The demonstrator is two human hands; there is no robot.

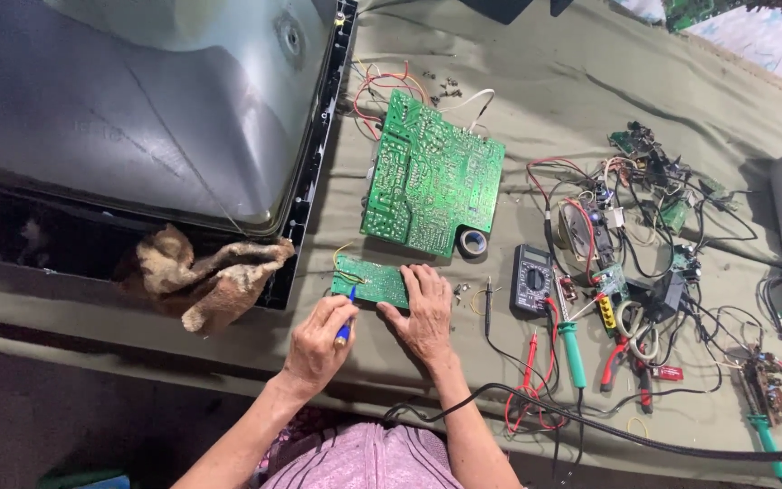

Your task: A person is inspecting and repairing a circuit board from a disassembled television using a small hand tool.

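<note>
Left hand: the left hand is closed around one thin tool with a blue handle, its tip at the near left edge of the small board.
Right hand: the right hand lies flat, fingers fairly wide, pressing on the right end of the small green rectangular circuit board; it grips nothing.
Small board: one, flat and green with fine solder traces, on the cloth just in front of both hands; one yellow wire curls from its left end.
Large board: one large green circuit board, roughly square, lies just far of the small one; red, white and yellow wires leave its far edge.
Tape: one dark round roll of tape rests at the near right corner of the large board.
Meter: one black digital multimeter, rectangular with a round dial, lies to the right of the right hand, with red and black leads near it.
Screwdrivers: two with green handles, one green-handled screwdriver near the meter, one far right.
Rag: one crumpled brown rag, soft and wrinkled, lies to the left.
Tube: one big grey glass picture tube in a black frame, smooth and curved, fills the far left.
Cover: one olive green cloth, slightly creased, covers the table.
Tangle: many small parts and wires at the right; I cannot count them.
</note>
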